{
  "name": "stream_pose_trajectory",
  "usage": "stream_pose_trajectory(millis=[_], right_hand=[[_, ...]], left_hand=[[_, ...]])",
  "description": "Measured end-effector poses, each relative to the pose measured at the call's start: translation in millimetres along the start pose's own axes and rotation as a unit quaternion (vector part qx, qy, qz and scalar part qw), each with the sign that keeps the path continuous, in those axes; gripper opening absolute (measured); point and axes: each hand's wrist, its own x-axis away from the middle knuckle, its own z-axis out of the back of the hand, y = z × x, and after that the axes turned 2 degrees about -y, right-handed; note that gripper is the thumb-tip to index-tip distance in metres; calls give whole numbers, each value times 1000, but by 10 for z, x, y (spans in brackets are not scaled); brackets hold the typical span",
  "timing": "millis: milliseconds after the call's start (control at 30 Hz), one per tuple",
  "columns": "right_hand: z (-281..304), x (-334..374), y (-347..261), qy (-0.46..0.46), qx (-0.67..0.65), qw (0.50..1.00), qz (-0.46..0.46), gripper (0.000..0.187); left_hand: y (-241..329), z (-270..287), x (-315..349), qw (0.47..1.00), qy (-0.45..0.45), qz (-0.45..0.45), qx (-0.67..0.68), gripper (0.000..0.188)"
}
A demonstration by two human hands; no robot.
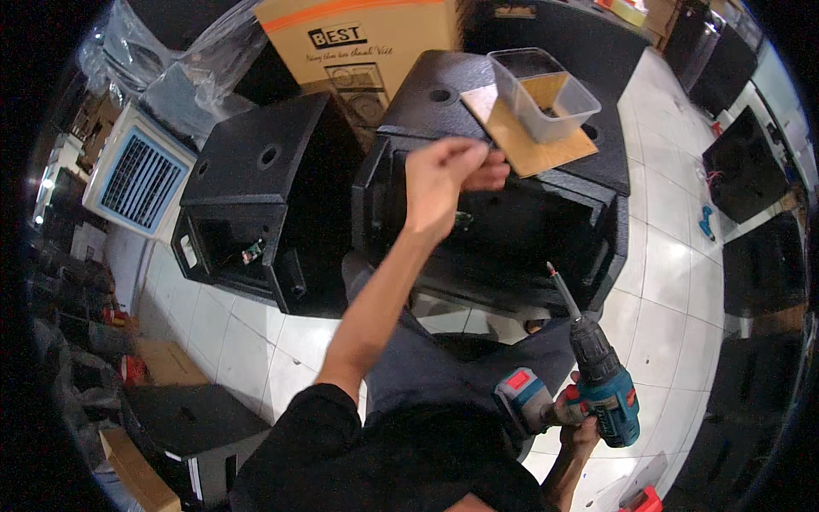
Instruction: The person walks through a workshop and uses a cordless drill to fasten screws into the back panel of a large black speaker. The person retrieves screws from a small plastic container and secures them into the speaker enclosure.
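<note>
My left hand [439,188] is raised over the front edge of a black speaker cabinet [409,102], its fingers curled together and slightly blurred. Whatever lies between the fingertips, if anything, is too small to make out. Just beyond it, a clear plastic box [567,128] with small dark pieces inside rests on a thin brown board [533,160] on top of the cabinet. The cabinet's front is open and its inside dark. Low on the right, my right hand [576,418] is closed around the grip of a teal and black cordless drill [607,384], its long bit pointing up toward the cabinet.
A second open speaker cabinet [247,171] with a small circuit board [253,251] stands to the left. Behind are a large cardboard box [401,43] and plastic wrap [196,77]. A blue-grilled white unit [141,179] is far left; a blue tool [706,224] lies on the right floor.
</note>
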Motion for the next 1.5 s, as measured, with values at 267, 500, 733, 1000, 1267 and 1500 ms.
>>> stream_pose_trajectory(millis=[267, 500, 733, 1000, 1267, 1500], right_hand=[[-124, -20, 55, -89, 39, 995, -24, 80], [-158, 42, 288, -42, 177, 980, -75, 81], [-253, 89, 362, -131, 130, 978, -100, 85], [-278, 80, 378, -141, 121, 977, -102, 89], [-368, 40, 290, -172, 74, 976, -114, 85], [-169, 28, 396, -196, 118, 965, -128, 84]], left_hand=[[-633, 673, 1022, 944, 174, 75, 270, 9], [-660, 834, 1138, 941, 126, 52, 311, 10], [-615, 694, 1245, 945, 91, 98, 298, 12], [-591, 676, 1351, 950, 27, 127, 283, 16], [-572, 674, 1376, 951, 7, 118, 286, 17], [-538, 741, 1392, 959, -16, 100, 265, 18]])
